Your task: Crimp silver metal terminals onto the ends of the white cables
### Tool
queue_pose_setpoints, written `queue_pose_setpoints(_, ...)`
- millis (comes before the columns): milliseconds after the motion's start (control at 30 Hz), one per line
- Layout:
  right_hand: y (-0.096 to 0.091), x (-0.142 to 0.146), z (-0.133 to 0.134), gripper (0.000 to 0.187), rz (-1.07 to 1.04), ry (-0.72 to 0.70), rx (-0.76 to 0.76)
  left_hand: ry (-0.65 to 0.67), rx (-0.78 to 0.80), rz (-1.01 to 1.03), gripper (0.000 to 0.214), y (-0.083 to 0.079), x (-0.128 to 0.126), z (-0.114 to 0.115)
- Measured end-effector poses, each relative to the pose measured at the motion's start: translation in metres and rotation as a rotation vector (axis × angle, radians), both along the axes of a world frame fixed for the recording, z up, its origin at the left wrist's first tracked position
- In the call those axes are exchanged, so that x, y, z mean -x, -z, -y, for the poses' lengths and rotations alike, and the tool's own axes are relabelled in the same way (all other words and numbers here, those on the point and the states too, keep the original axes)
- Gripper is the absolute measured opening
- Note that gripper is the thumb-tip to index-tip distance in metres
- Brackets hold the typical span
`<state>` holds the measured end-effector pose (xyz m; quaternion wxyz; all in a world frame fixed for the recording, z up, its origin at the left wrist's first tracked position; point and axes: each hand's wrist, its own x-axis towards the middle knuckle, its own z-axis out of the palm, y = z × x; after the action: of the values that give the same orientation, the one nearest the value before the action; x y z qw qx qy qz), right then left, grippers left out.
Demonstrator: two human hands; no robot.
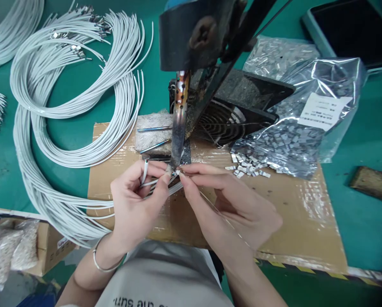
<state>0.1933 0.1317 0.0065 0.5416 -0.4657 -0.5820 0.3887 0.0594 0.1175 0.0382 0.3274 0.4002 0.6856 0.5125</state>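
Note:
My left hand (141, 194) pinches the end of a white cable (154, 182) between thumb and forefinger, just below the tip of a soldering iron (179, 123). More white cable passes through its curled fingers. From the other side my right hand (229, 200) is closed in a pinch, its fingertips almost meeting the left ones. A thin solder wire (221, 215) runs from that pinch down across the palm. The iron stands upright in a black clamp. What lies right at the tip is small and partly hidden by fingers.
Coiled bundles of white cables (76, 106) lie at left. Small metal connectors (247, 165) spill from a clear plastic bag (325, 94) at right. Behind the iron is a black fan (226, 121). Cardboard (290, 226) covers the bench front; a wiping pad (154, 138) lies beside the iron.

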Motion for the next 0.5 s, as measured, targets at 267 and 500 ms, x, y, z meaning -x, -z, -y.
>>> queue_pose_setpoints(267, -0.0015, 0.0002, -0.0008, 0.023, 0.014, 0.015, -0.020, -0.003, -0.022, -0.025, 0.013, 0.0004, -0.0005, -0.0003)
queue_pose_setpoints(500, -0.0024, 0.0005, -0.0009, 0.024, 0.004, 0.012, -0.027, 0.012, -0.029, -0.022, 0.013, 0.0008, -0.0002, 0.0016)
